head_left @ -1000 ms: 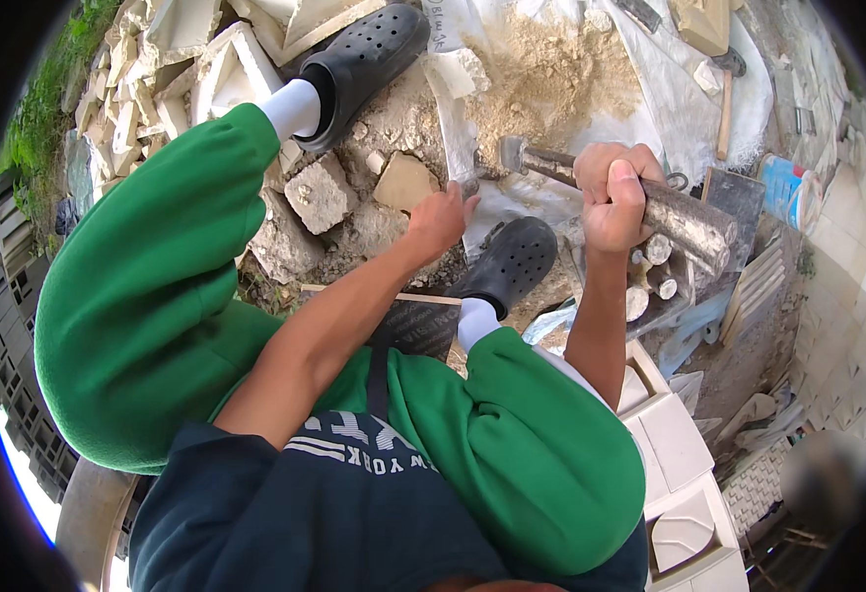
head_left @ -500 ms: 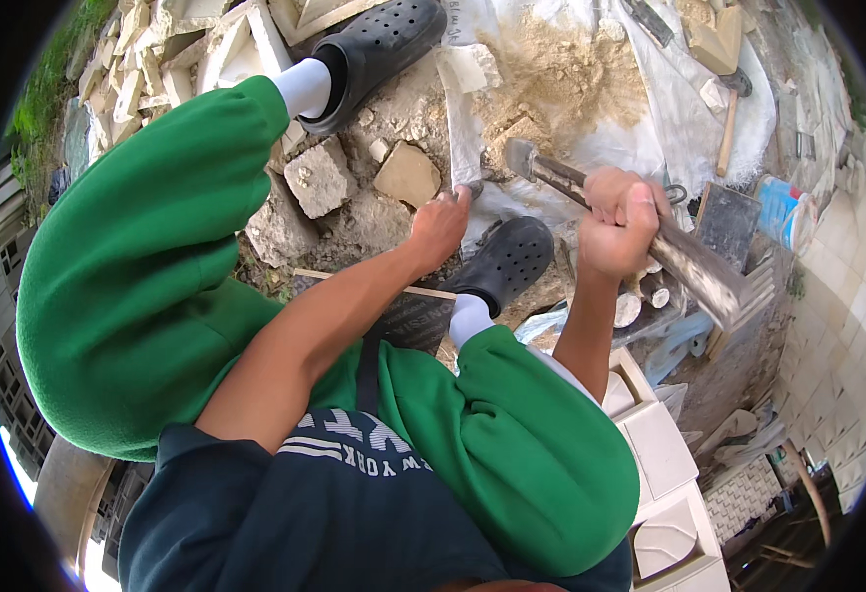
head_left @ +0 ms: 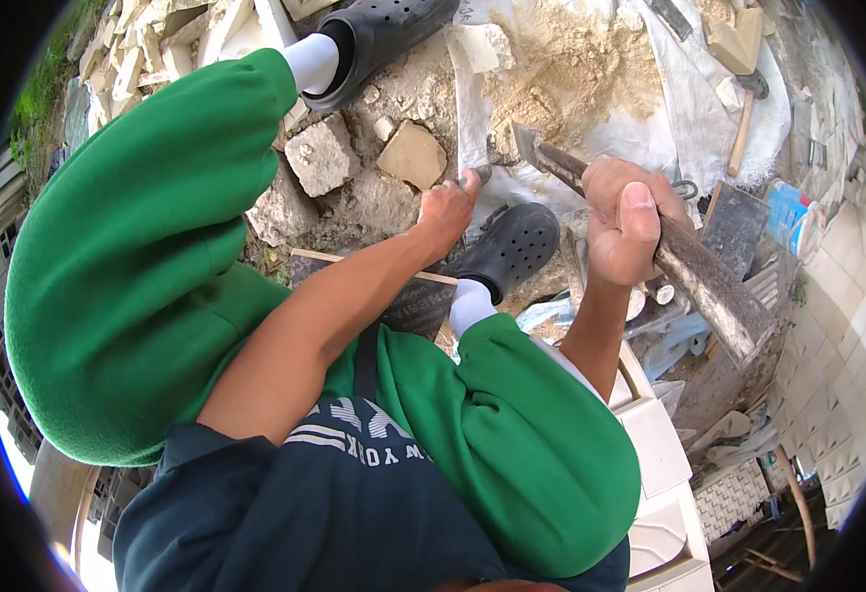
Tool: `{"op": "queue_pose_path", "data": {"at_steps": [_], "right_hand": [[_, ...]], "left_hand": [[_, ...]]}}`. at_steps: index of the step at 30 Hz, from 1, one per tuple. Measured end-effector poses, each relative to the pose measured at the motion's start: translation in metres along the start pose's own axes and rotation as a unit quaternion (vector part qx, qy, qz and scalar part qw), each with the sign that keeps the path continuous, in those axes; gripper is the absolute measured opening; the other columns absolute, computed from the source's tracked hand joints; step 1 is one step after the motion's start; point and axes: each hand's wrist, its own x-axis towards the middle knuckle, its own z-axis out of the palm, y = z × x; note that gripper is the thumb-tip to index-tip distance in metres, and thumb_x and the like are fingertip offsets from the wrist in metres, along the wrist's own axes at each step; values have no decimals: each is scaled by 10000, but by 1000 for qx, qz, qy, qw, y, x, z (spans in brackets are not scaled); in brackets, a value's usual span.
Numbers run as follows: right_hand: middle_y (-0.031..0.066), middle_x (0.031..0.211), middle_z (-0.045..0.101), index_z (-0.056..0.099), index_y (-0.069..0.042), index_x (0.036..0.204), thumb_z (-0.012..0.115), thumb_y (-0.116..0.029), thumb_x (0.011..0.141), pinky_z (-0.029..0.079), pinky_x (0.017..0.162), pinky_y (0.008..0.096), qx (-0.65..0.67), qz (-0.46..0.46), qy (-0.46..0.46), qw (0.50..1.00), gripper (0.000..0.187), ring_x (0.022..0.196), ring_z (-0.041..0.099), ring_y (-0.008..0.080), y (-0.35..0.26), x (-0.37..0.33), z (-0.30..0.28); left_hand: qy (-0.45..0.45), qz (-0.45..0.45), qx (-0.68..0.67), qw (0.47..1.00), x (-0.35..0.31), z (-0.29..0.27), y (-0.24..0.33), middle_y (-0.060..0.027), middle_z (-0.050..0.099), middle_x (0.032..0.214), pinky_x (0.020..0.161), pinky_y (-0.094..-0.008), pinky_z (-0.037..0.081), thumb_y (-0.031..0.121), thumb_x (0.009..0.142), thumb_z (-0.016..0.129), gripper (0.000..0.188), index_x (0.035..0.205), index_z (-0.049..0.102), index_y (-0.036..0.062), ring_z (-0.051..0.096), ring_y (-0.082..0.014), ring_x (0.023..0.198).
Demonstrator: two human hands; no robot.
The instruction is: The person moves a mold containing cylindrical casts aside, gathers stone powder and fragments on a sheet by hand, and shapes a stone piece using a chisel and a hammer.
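My right hand is closed around a wooden-handled tool. Its grey metal head points up and left over the sandy sheet; its thick, worn handle end slants down to the right. From above I cannot tell whether it is a hammer or a hatchet. My left hand is closed in a pinch on a small dark grey piece, mostly covered by the fingers. Beside that hand lie a flat tan stone block and a rough pale block. The tool head and the left hand are apart.
A white sheet carries sandy rubble. Pale offcuts pile up at the far left. A mallet, a dark slab and a blue-and-white bucket stand or lie right. My dark clogs flank the work spot.
My right hand and the tool have shifted slightly right and down. The left hand keeps its pinch beside the sheet. The whole view has moved a little.
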Motion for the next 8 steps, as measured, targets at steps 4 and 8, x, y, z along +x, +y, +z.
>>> {"op": "queue_pose_path", "data": {"at_steps": [4, 8], "right_hand": [[32, 556, 529, 607, 43, 725, 541, -123, 830, 338, 452, 252, -129, 53, -39, 989, 207, 479, 448, 98, 36, -5, -5], [29, 588, 567, 630, 39, 743, 570, -166, 851, 385, 478, 273, -75, 83, -50, 992, 239, 519, 489, 98, 35, 7, -3]], "left_hand": [[-8, 2, 5, 1000, 1, 2, 5, -240, 659, 896, 614, -432, 562, 81, 915, 461, 504, 1380, 312, -46, 694, -353, 772], [-36, -21, 36, 999, -1, 3, 3, -174, 672, 933, 643, -400, 556, 114, 922, 496, 550, 1421, 278, 41, 698, -310, 807]]}}
